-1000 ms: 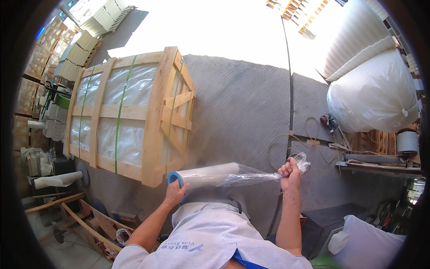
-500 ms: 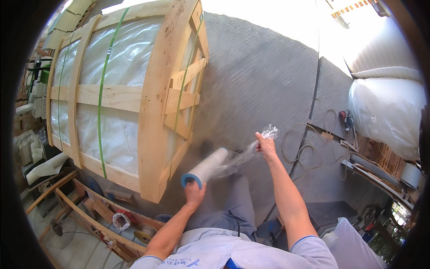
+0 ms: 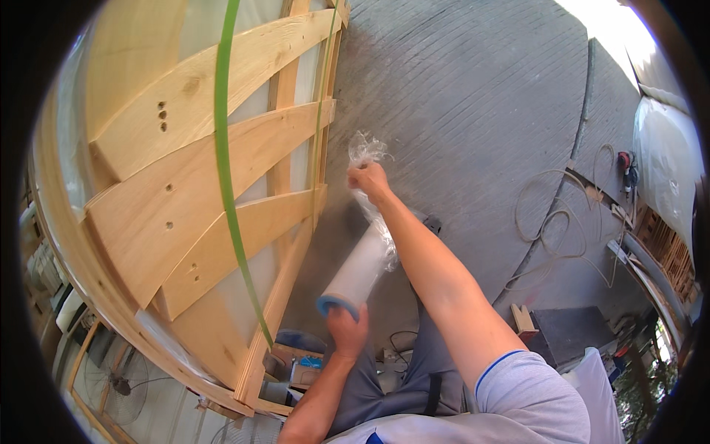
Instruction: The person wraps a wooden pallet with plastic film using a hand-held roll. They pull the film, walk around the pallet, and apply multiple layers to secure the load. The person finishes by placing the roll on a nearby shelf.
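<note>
Clear film (image 3: 367,152) bunches in the right hand (image 3: 367,179), whose fingers are pressed together around the crumpled loose end, held up just beside the crate (image 3: 185,200). From that fist the film runs down in a twisted band to the roll (image 3: 360,272), a white tube with a blue end cap, tilted so its capped end points down toward the person. The left hand (image 3: 346,331) sits at that lower end, fingers curled against the cap and gripping it from below — exactly how they wrap I cannot tell, since the roll hides part of them. The roll hangs in the air between the two hands, near the crate's right edge but apart from it. The crate is pale wood, with slanting slats nailed over a load wrapped in clear plastic, and a green strap (image 3: 225,170) runs down across its face; a second thin strap follows the corner post. Behind the hands lies grey paving (image 3: 473,96), and a pale hose (image 3: 551,222) loops over it to the right. Farther right stands a large white bag (image 3: 665,155). Low on the left, under the crate, a fan (image 3: 115,377) shows, and a small wood block (image 3: 523,320) lies on the ground near a dark box (image 3: 566,333).
</note>
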Available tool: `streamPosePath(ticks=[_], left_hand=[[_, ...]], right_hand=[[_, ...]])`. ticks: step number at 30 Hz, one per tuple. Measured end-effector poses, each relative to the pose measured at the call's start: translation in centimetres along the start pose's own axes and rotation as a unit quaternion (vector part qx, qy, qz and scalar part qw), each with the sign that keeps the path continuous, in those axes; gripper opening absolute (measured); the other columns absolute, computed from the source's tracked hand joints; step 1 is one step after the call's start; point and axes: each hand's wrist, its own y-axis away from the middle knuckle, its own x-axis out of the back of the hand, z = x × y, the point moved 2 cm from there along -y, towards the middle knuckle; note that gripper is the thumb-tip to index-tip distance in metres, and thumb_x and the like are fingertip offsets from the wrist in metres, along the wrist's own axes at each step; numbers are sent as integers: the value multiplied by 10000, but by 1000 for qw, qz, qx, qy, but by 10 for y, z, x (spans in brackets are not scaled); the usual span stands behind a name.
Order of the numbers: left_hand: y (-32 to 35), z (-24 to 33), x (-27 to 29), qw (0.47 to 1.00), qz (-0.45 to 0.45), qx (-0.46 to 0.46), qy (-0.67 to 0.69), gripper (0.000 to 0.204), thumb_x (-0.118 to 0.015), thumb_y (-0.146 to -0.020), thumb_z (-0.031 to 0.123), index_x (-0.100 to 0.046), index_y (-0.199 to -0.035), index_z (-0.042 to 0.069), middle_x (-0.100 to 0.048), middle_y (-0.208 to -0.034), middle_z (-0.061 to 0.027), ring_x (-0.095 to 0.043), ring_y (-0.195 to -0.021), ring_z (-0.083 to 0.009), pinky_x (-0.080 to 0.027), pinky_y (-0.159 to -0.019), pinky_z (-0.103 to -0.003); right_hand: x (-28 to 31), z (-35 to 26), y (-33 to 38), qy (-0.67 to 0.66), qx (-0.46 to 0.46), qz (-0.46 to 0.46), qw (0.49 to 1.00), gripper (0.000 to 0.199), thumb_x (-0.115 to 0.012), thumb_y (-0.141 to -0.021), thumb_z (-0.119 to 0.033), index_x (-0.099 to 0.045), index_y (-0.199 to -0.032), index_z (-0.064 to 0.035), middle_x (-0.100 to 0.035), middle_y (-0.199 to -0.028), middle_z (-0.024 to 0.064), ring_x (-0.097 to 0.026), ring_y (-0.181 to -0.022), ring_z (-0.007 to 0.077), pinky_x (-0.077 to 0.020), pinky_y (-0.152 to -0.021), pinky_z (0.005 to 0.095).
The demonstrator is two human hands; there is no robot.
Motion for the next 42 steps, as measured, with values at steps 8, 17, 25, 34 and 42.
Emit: streamPosePath(ticks=[8, 17, 25, 34, 42], left_hand=[[-14, 3, -1, 991, 31, 129, 24, 335, -656, -841, 182, -554, -1019, -83, -573, -966, -261, -544, -861, -451, -420, -762, -484], [-25, -1, 1, 982, 70, 174, -11, 353, -676, -815, 203, -557, -1003, -71, -592, -880, -255, -557, -804, -457, -439, -711, -476], [-36, -18, 2, 939, 134, 311, 53, 351, -623, -891, 215, -570, -1046, -95, -654, -936, -240, -641, -830, -362, -490, -746, -412], [-22, -25, -4, 957, 144, 253, 16, 324, -657, -847, 234, -567, -934, -66, -622, -865, -252, -595, -811, -442, -465, -716, -455], [-24, -22, -2, 955, 155, 251, 20, 334, -654, -848, 243, -564, -930, -68, -617, -857, -250, -590, -802, -442, -455, -708, -470]], right_hand=[[-70, 29, -68, -44, 3, 59, 997, 293, -692, -779, -122, -600, -957, 91, -658, -761, 143, -648, -627, 176, -533, -565, 295], [-82, 42, -78, -217, -4, -24, 976, 223, -640, -848, -147, -639, -968, 41, -638, -821, 61, -606, -718, 135, -519, -666, 257], [-89, 23, -65, -284, -9, -92, 954, 412, -643, -848, -265, -591, -1111, 49, -635, -918, 82, -601, -794, 181, -481, -787, 320], [-107, 14, -68, 206, 166, 34, 964, 387, -604, -825, -291, -596, -1016, 45, -657, -812, 190, -622, -759, 355, -486, -720, 416], [-77, 45, -9, 286, 323, 122, 894, 227, -546, -892, -249, -632, -954, -48, -628, -778, 199, -592, -717, 417, -482, -680, 441]])
